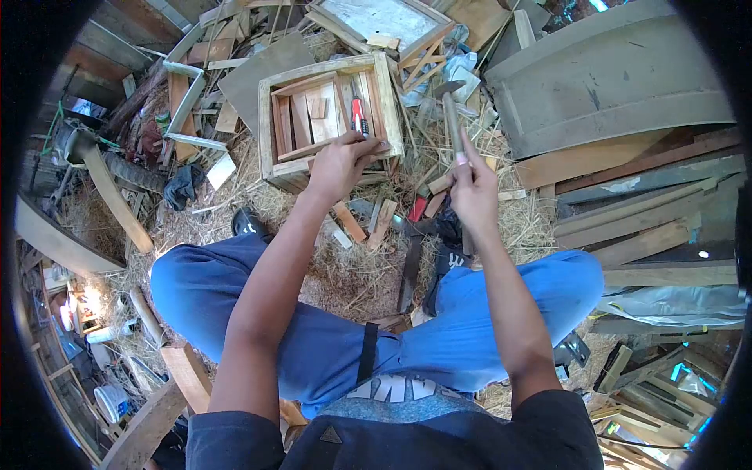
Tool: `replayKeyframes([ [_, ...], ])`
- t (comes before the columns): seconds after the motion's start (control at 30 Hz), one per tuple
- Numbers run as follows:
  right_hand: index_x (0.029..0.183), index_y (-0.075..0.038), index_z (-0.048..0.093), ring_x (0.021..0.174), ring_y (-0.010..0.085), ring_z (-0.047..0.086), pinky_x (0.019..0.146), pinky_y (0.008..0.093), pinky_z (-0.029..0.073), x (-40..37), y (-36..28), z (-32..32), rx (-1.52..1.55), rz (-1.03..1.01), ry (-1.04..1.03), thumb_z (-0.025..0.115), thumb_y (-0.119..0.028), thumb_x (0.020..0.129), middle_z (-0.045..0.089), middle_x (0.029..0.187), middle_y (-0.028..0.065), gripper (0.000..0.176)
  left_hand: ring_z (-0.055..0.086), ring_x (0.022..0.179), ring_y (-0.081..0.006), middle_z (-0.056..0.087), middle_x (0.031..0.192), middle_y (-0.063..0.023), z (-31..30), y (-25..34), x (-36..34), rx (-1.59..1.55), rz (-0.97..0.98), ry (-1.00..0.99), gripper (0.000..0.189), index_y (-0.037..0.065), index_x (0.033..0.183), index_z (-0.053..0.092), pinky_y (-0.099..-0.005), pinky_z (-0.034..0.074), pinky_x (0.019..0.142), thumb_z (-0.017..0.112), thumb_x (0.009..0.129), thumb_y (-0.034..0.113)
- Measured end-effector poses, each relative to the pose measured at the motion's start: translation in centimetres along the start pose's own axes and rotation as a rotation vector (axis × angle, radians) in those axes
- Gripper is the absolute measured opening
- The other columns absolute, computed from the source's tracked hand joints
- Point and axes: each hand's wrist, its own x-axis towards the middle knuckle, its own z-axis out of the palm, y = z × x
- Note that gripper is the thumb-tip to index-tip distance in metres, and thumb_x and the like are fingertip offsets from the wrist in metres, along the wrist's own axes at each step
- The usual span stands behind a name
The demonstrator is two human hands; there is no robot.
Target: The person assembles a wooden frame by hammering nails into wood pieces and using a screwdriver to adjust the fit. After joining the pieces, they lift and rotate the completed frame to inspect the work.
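My right hand (475,188) is wrapped round the handle of a hammer (453,117), whose dark head points up and away from me. The hammer is held to the right of a wooden box-like frame (266,117), apart from it. At the near right corner of this frame, my left hand (338,166) has its fingers pinched together; what they hold is too small to tell. Inside the frame lies a smaller wooden frame (280,125) with a small wood block (317,108) in it. A red and black screwdriver-like tool (359,113) rests just beyond my left fingers.
Wood scraps (349,222) and straw cover the ground between my legs. A large grey curved panel (603,86) and stacked boards (642,215) stand at the right. A curved wooden piece (117,200) leans at the left. A framed panel (384,23) lies behind the box.
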Motion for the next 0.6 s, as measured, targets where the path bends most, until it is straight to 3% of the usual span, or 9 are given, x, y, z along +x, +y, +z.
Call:
replayKeyframes([
  [0.23,0.155,-0.012,0.047,0.069,0.0067,0.05,0.066,0.0248,0.047,0.7,-0.1,-1.3,0.125,-0.031,0.057,0.05,-0.011,0.108,0.052,0.076,-0.0019,0.047,0.069,0.102,-0.0321,0.071,0.111,-0.0041,-0.2,0.8,0.7,-0.113,-0.09,0.008,0.033,0.02,0.122,0.071,-0.0465,0.056,0.083,0.072,0.089,0.015],
  [0.47,0.155,-0.012,0.046,0.07,0.0065,0.05,0.065,0.025,0.046,0.8,-0.2,-1.3,0.143,-0.004,0.058,0.05,-0.012,0.109,0.053,0.077,-0.0016,0.047,0.07,0.101,-0.032,0.071,0.111,-0.0052,0.4,0.7,1.1,-0.191,-0.182,0.009,0.029,0.02,0.115,0.073,-0.0454,0.056,0.083,0.075,0.087,0.014],
  [0.6,0.155,-0.012,0.047,0.07,0.0063,0.052,0.065,0.0243,0.047,0.6,-0.1,-0.9,0.128,-0.023,0.035,0.051,-0.01,0.108,0.059,0.082,0.0007,0.047,0.072,0.098,-0.029,0.075,0.106,-0.0036,1.1,0.3,1.3,-0.169,-0.199,0.023,0.025,0.02,0.112,0.074,-0.0426,0.056,0.081,0.077,0.087,0.019],
])
